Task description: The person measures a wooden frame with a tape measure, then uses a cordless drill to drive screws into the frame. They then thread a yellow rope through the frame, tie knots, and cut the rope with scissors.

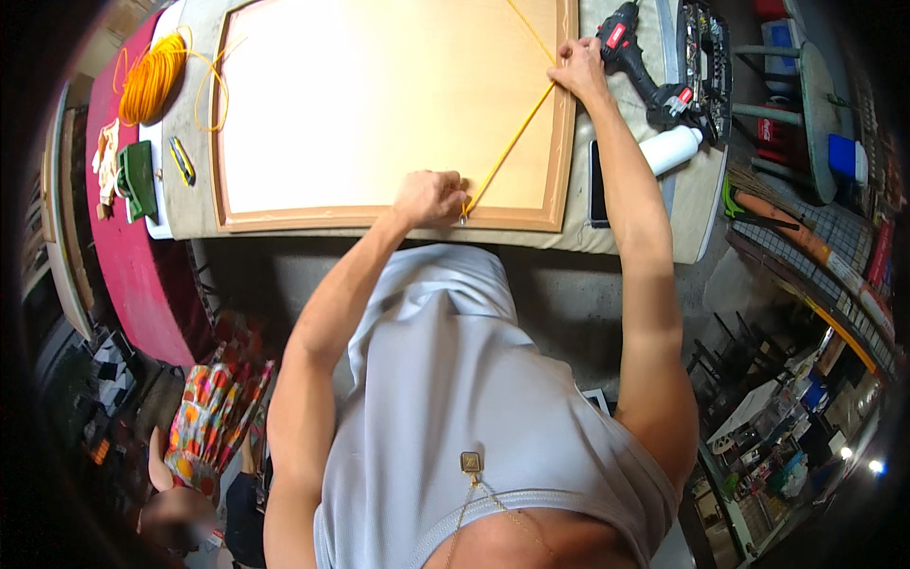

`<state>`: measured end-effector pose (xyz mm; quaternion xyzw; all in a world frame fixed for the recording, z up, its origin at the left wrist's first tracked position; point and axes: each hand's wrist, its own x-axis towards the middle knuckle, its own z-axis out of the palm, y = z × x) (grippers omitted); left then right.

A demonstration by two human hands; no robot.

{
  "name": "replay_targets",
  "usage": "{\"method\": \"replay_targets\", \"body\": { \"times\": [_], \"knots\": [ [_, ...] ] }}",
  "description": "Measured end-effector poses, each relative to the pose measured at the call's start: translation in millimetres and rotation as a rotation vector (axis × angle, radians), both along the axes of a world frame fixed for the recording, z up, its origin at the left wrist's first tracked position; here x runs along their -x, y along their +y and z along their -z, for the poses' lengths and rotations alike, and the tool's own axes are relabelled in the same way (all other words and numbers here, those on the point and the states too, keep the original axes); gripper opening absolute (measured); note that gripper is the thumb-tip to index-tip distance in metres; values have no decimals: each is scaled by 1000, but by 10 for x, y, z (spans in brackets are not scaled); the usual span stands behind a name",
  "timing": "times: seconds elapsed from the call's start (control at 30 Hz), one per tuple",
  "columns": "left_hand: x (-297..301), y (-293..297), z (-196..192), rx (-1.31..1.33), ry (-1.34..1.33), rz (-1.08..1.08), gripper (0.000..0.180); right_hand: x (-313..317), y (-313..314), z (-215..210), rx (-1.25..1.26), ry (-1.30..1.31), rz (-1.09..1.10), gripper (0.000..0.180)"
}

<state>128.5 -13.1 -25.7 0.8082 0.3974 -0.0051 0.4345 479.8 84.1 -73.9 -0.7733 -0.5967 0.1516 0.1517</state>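
A large framed panel (379,114) lies on the table before me, with a brown wooden rim around a pale board. Taut yellow cord (512,144) slants across it from the near rim up to the right rim, then on toward the top of the view. At the right rim, my right hand (579,71) pinches the cord between closed fingers. My left hand (431,197) is curled at the near rim, its fingertips on the cord's lower end. Just beside those fingertips sits a small metal ring (464,219); the exact hold there is partly hidden.
Right of the panel lie a black cordless drill (637,59), an open bit case (706,66), a white bottle (673,150) and a dark phone-like slab (598,185). To the left are an orange-yellow cord coil (154,81) and a utility knife (182,161). Another person (213,408) is at lower left.
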Motion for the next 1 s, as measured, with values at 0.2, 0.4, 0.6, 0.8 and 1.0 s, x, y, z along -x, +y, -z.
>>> {"method": "replay_targets", "body": {
  "times": [0.2,0.4,0.6,0.8,1.0],
  "knots": [
    [319,-328,-228,36,125,62,14,118,5,21,2,-42,63,48],
    [180,-618,-355,47,241,-27,18,351,-23,-170,66,-94,142,57],
    [46,-393,-411,49,120,-20,25,392,-157,-330,-60,73,84,46],
    [-86,132,-1,-286,24,283,19,265,-7,-168,60,-43,89,56],
    [-141,183,227,-284,-91,276,19,181,-32,-34,7,-32,98,58]
  ]
}}
